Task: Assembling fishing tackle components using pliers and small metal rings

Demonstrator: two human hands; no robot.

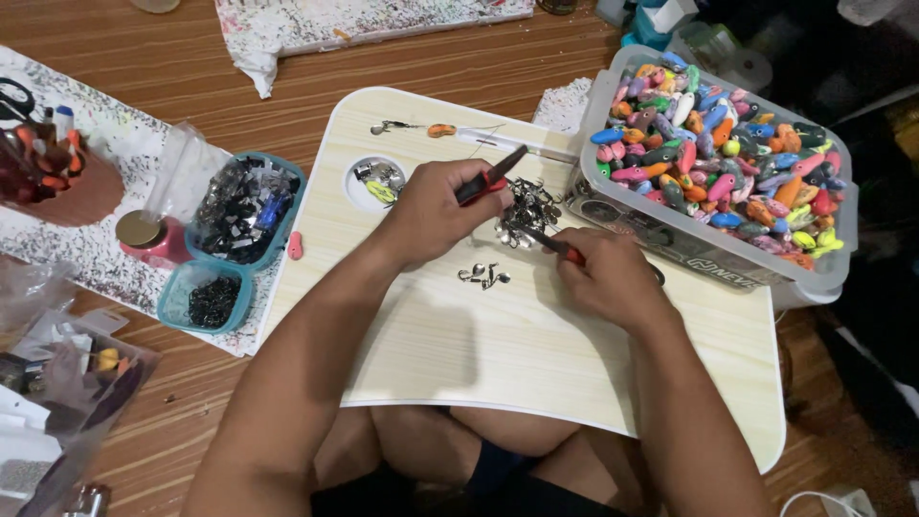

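While I watched the head view, both hands worked over the pale lap tray [536,364], each with red-handled pliers. Left hand [431,215] had its fingers curled tight round the pliers [490,177], tips angled down toward the hardware pile [528,213]. Right hand [613,278] also gripped pliers [555,247], fingers pressed together on the handle, nose reaching into the same pile. I couldn't tell whether either nose actually pinched a piece; too small.

Handling, my read: the pile looked like small silver metal rings and hooks, light, stiff, slippery and prone to tangle. Hooks would snag skin, so best taken by the ring or eye with plier tips, not bare fingers.

Look: shiny silver, heaped at the tray's upper middle, just left of the clear bin [670,239] full of coloured lure bodies [713,144]. A separate silver bit [483,277] lay apart, nearer me. More pieces sat in the tray's round cup recess [378,182]. A teal two-part box [244,239] of dark bits stood left on the bench [479,57].
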